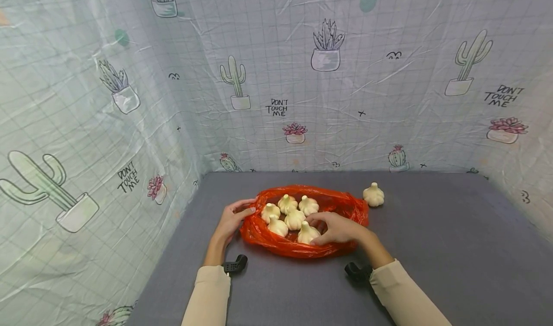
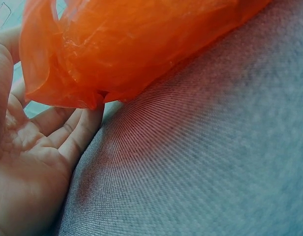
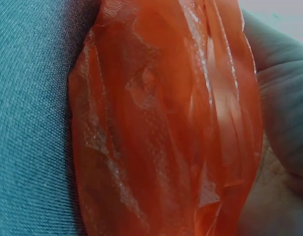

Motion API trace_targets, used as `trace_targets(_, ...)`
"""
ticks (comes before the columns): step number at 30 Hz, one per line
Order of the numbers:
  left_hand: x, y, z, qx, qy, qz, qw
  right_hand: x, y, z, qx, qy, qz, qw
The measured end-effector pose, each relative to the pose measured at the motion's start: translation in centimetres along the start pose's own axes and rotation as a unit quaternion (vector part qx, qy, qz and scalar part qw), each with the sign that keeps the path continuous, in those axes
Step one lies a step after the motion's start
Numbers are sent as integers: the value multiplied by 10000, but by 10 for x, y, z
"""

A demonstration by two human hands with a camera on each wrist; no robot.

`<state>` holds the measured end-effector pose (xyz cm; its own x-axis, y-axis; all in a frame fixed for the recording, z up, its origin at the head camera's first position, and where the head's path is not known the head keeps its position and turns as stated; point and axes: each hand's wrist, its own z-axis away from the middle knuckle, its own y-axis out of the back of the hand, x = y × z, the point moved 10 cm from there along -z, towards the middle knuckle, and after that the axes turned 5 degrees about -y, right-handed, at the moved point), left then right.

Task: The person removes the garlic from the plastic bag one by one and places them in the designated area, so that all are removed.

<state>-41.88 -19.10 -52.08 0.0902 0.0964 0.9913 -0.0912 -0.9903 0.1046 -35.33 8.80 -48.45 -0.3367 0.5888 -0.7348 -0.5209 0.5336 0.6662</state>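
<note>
The red bag [image 1: 281,248] lies wide-mouthed on the table [image 1: 432,249], nearer the left edge than the right, with six garlic bulbs [image 1: 294,219] loose inside, mostly toward its left end. Your right hand [image 1: 339,227] reaches in over the rim and holds the frontmost bulb [image 1: 307,232] between thumb and fingers. Your left hand [image 1: 232,220] touches the bag's left end; I cannot tell whether it pinches the film. A stray bulb [image 1: 373,195] sits toward the far edge, just beside the bag's right end.
</note>
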Motion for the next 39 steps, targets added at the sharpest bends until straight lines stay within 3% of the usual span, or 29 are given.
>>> trace_targets(19,1,-1,0,-2,38,97,9999,-6,13,2,315,337,-47,9989)
trace_targets(26,1,0,2,53,15,103,9999,-4,25,8,549,136,-180,9982)
trace_targets(39,3,1,4,89,36,58,9999,2,54,20,1029,124,-410,9938)
